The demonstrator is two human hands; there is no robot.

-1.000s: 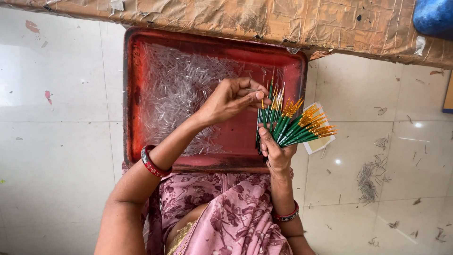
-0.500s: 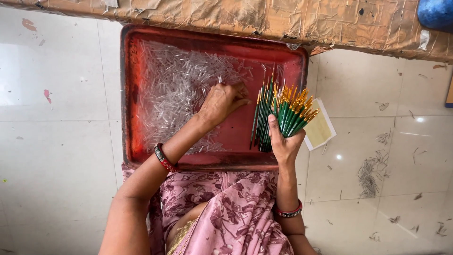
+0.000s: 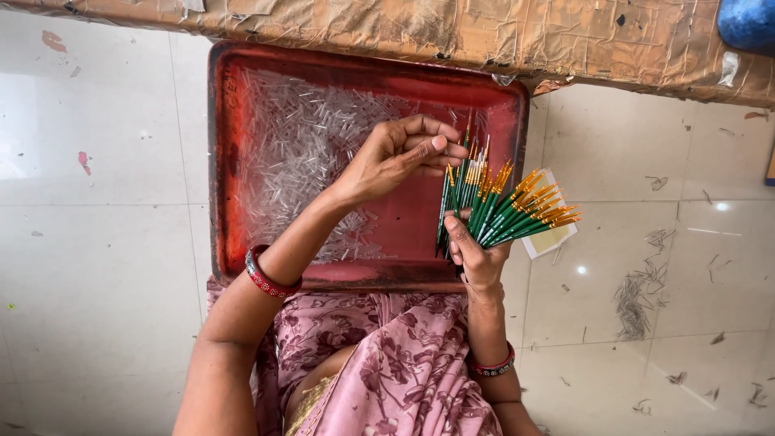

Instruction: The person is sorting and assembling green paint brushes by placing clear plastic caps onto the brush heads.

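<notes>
My right hand (image 3: 476, 254) grips a fanned bundle of thin green sticks with orange and gold tips (image 3: 504, 211), held over the right side of a red metal tray (image 3: 230, 242). My left hand (image 3: 400, 153) hovers over the tray with its fingertips pinched together against the upper tips of the bundle. Whatever sits in that pinch is too small to make out. A heap of short clear plastic tubes (image 3: 299, 153) fills the left and middle of the tray. I wear red bangles on both wrists.
The tray lies on a pale tiled floor, against my lap in a pink floral garment (image 3: 387, 363). A brown paper-wrapped slab (image 3: 484, 32) runs along the top edge. A small yellow-white card (image 3: 553, 238) lies right of the tray, and a blue object (image 3: 747, 23) sits at top right.
My left hand dipped into the heap of clear tubes, then came back up to the bundle's tips. My right hand tilted the bundle upright, then fanned it out again.
</notes>
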